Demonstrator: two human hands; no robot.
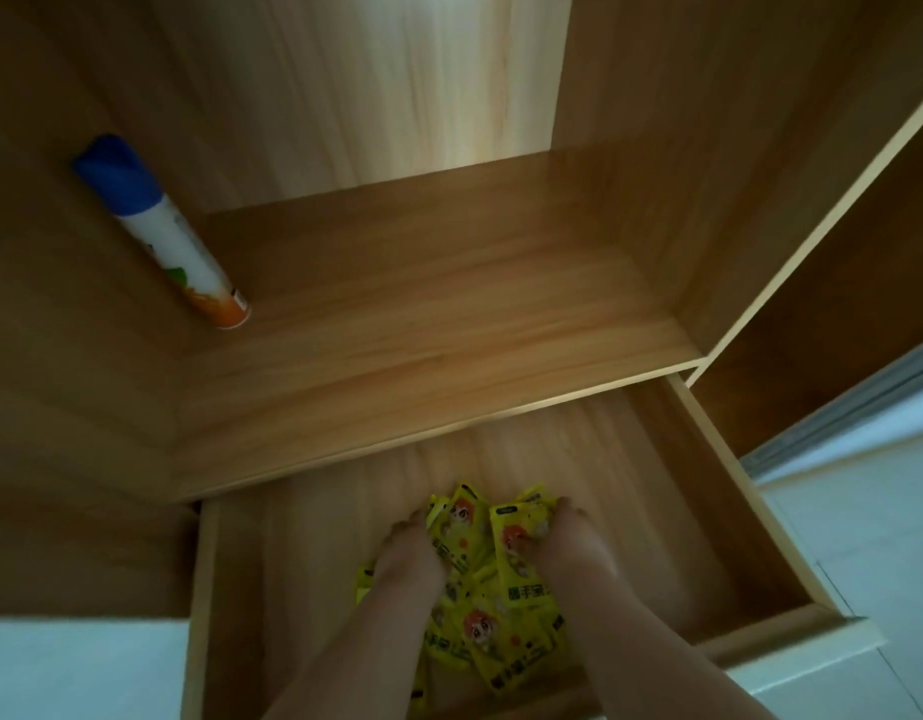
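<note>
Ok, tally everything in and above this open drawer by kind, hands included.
yellow printed sachets: at least 6 (the pile is partly hidden under the hands)
white spray can with blue cap: 1
open wooden drawer: 1
bare hands: 2, the left hand and the right hand
Total: at least 10

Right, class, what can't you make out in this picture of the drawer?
Head view, all:
Print on the yellow packets: blurred.
Packets beneath the left hand and right hand: covered by them.
Drawer, near left corner: cut off by bottom edge.
Spray can label: too small, dim.
</note>
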